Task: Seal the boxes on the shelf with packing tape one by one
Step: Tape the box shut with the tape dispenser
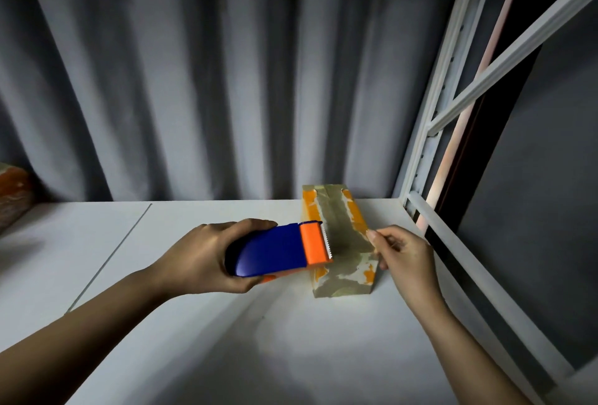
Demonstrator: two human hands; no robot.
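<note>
You are mid-strip on the orange box (pixel 339 242) standing on the shelf (pixel 194 323): your left hand (pixel 207 255) grips the tape dispenser (pixel 278 249) at its top, your right hand (pixel 401 252) pinches the box's right edge, so next likely draw the tape across and tear it off.

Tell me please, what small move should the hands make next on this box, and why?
Probably draw the tape dispenser in the left hand leftward across the orange box. Its toothed edge already sits at the box top, and the right hand steadies the box's right edge, seemingly pinching the tape end, though that is hard to see.
</note>
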